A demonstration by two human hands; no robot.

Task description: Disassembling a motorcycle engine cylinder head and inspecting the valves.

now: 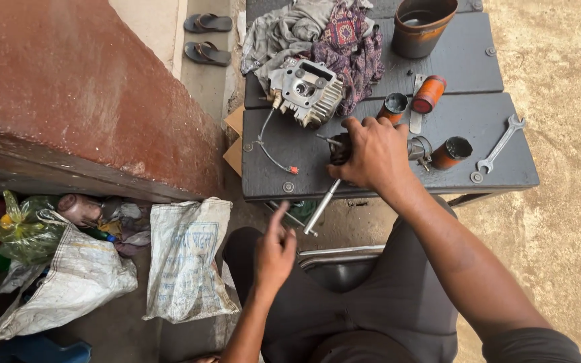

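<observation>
The right hand [373,153] has its fingers curled down over a small dark part [338,149] on the bench [284,144], gripping it so it stays put. A thin metal rod [322,206] sticks out from under that hand and slants down past the bench edge. The left hand [274,250] is over the lap, fingers loose and spread, one finger up, holding nothing. It looks like the step of working on the dark part with the rod, and the next move likely needs the free hand to come up and help, keeping the part steady. Just behind the part sits a grey engine head [306,91] with a wire. Near it are orange tubes [429,93], a spanner [500,143], a pot [422,25] and rags [317,30].
</observation>
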